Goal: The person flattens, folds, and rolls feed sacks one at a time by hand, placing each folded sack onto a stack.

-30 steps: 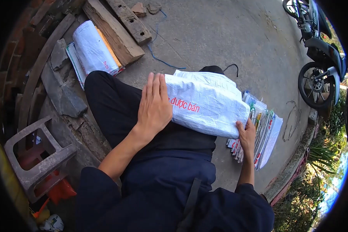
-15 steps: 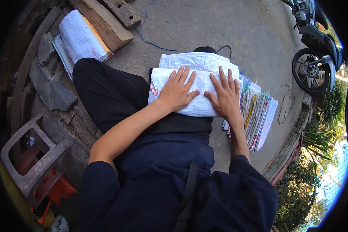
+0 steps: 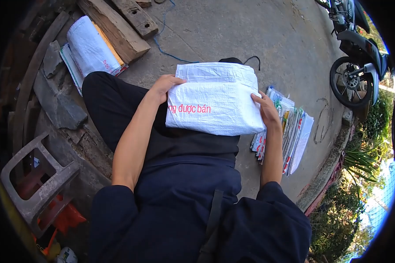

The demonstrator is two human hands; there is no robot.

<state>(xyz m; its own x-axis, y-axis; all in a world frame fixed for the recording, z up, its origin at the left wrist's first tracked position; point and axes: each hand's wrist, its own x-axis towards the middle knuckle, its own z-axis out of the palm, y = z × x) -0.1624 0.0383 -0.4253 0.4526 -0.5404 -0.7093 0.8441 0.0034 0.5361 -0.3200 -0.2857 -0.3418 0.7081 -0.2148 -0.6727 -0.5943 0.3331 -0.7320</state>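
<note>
A folded white woven sack (image 3: pixel 215 103) with red lettering lies across my lap, its upper layer folded over the lower one. At its left edge my left hand (image 3: pixel 164 87) grips it, thumb on top and fingers curled underneath. My right hand (image 3: pixel 267 108) holds the right edge in the same way, with the far fingers partly hidden. Just beyond my right hand, a stack of folded sacks (image 3: pixel 296 140) stands on the ground, close to my forearm.
More folded sacks (image 3: pixel 90 46) lean by wooden beams (image 3: pixel 118 33) at the upper left. Broken stone slabs (image 3: pixel 59 101) and a grey plastic stool (image 3: pixel 39 179) are on my left. A motorbike (image 3: pixel 357 65) is parked at the upper right. Blue string (image 3: pixel 173 56) lies on the concrete.
Both hands have moved from lying flat on the sack outward to its left and right edges, and now grip it. More of the red lettering shows.
</note>
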